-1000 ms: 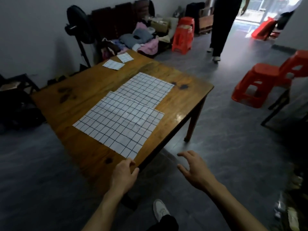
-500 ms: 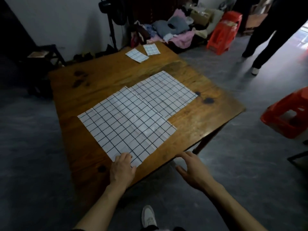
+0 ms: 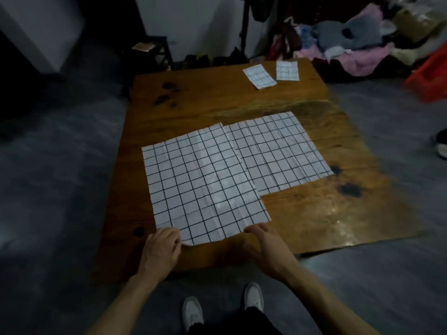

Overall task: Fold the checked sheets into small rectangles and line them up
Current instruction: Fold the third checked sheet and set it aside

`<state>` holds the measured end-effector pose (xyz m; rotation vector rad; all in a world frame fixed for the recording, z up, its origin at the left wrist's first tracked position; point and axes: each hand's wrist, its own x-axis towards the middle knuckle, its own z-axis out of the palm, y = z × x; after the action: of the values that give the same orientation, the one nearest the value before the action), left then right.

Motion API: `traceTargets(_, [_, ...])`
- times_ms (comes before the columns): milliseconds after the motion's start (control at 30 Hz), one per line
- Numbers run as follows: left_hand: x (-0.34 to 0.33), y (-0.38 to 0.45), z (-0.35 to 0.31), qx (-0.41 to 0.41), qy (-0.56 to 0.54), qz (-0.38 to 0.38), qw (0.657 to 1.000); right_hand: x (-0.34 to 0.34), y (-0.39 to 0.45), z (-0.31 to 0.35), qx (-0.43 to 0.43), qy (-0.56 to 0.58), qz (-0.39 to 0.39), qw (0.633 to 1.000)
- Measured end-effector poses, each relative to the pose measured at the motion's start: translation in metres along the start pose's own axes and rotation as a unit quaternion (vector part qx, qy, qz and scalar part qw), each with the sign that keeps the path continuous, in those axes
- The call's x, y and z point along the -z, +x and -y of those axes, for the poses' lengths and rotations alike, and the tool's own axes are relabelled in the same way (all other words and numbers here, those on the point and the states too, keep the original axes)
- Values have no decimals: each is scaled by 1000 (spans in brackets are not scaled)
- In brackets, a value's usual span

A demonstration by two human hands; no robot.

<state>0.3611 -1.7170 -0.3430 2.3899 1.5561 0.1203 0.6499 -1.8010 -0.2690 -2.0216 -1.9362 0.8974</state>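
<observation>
Two white sheets with black checks lie flat on the wooden table (image 3: 314, 221). The near sheet (image 3: 203, 184) overlaps the left edge of the far sheet (image 3: 283, 151). My left hand (image 3: 163, 247) pinches the near sheet's near left corner, which is lifted slightly. My right hand (image 3: 263, 243) pinches its near edge towards the right corner. Two folded checked rectangles, the left one (image 3: 259, 76) and the right one (image 3: 287, 70), lie side by side at the table's far right.
A heap of clothes and cushions (image 3: 358, 44) lies behind the table. A fan stand (image 3: 245, 32) and a dark stool (image 3: 154, 49) are at the back wall. A red plastic stool (image 3: 428, 76) stands far right. My shoes (image 3: 193, 313) are on the floor below.
I have stepped round to face the table's near edge. My right hand has come from beside the table onto the near sheet's edge, and my left hand now grips its corner.
</observation>
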Motion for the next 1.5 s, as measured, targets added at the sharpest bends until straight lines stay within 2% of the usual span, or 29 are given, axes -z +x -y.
traceTargets(167, [35,-10,-26,14,-71,-28,997,10,22,-14,10,-103,-23,994])
traceTargets(333, [65,-37,-28,28,-158,-35,986,5,36,-4,69,-178,-26,981])
traceTargets(500, [86,-70,-22,71,-206,-33,975,-1,36,-9,92,-150,-65,982])
traceTargets(667, [93,-97,-9,74,-219,-51,972,4,21,2,110,-126,-83,982])
traceTargets(833, [92,-127,-6,53,-244,-73,966,5,-4,28,78,-95,-30,992])
traceTargets(967, [84,-140,-1,33,-142,-112,983,2,-21,38,60,-113,-69,989])
traceTargets(1067, [83,-142,5,33,-151,-156,976,4,-32,39,65,-118,-73,988])
traceTargets(1233, [90,-139,16,14,-165,-169,972,7,-40,35,64,-110,-85,988])
traceTargets(1500, [106,-95,25,30,-132,-187,973,22,10,29,86,-86,-79,989])
